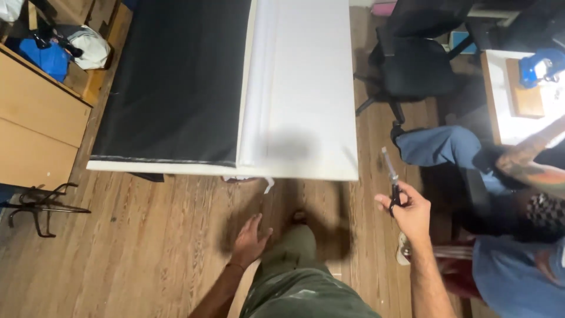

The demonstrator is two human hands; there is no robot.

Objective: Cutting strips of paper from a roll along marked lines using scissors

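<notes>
Right hand: the right hand (411,213) was up at the person's right side, fingers curled through the handles of a pair of scissors (392,182), gripping them firmly.
Scissors: blades pressed together and pointing up and away from the person, over the wooden floor (147,253), just off the right end of the table and not touching it.
Left hand: the left hand (250,240) hung low in front of the body, fingers loosely spread and pointing ahead, holding nothing and somewhat blurred.
Table: a long white table (306,88) ran away from the person, its near edge just ahead of the left hand.
Fabric: black fabric (176,76) lay flat over the left half of the table, and a white sheet (294,70) covered the right half beside it.
Legs: green trousers (294,277) filled the bottom centre, one foot stepping toward the table.
Nearby person: a person in blue clothing (506,277) sat at the right edge, close to the hand with the scissors, their own arm raised apart from it.
Surroundings: a black office chair (415,65) stood beyond the table's right end, and a wooden cabinet (35,123) stood at the left.
</notes>
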